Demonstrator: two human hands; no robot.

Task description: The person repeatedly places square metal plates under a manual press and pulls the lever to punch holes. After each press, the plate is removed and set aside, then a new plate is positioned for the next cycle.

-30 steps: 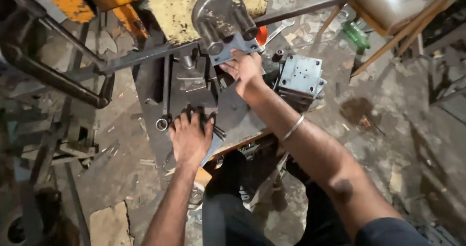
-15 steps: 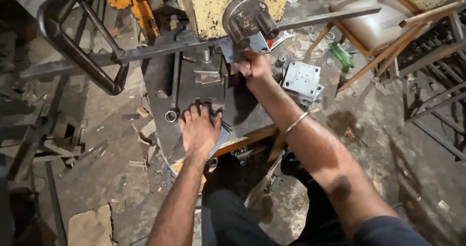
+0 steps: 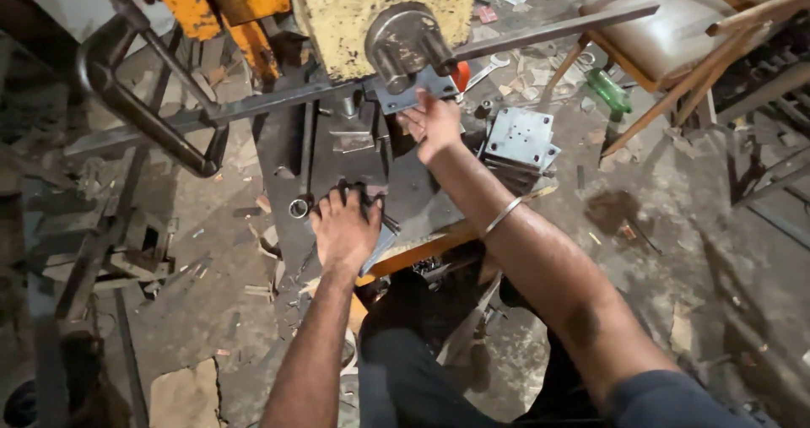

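Fingers [image 3: 422,107] of the right hand [image 3: 434,124] pinched a flat grey metal plate [image 3: 413,90], holding it up under the round steel head [image 3: 405,40] of the yellow press [image 3: 380,10] at the far edge of the dark steel tabletop [image 3: 287,149]. Spread fingers [image 3: 337,200] of the left hand [image 3: 344,225] lay flat, clenched on nothing, pressing down a small pile of thin plates [image 3: 384,234] near the tabletop's near edge. A short metal ring [image 3: 298,208] sat just beside that hand. Off the tabletop's right edge rested a stack of square drilled plates [image 3: 519,141]; a long steel bar [image 3: 540,33] ran out from the press toward a wooden chair [image 3: 675,31].

With the right fingertips so close under the head, a slip of the plate could draw them into the pinch point. The loose pile at the near edge could also slide off to the littered floor [image 3: 675,251].
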